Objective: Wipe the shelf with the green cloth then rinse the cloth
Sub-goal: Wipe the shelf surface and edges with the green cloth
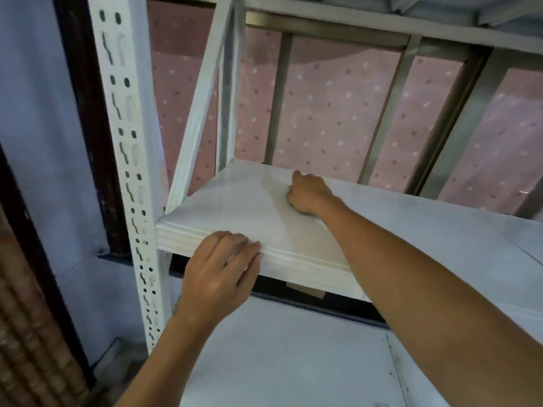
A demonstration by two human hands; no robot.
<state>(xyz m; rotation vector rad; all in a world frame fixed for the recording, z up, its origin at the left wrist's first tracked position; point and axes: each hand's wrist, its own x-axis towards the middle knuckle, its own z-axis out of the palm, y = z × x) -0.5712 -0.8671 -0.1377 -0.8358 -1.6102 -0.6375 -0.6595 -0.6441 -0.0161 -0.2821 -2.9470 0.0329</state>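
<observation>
Now, with my right hand (pixel 308 192) fisted on the mostly hidden green cloth (pixel 311 214) at the shelf (pixel 235 207) far edge, I'd press flat and sweep nearward in overlapping strokes, my open left hand (pixel 219 274) steadying the near lip.

We note a flat white shelf board (pixel 241 207), a white perforated metal upright (pixel 129 160) at left, and a pink curtain with white and mauve dots (pixel 338 107) at far. A sliver of green cloth (pixel 289 201) shows on the board.
</observation>
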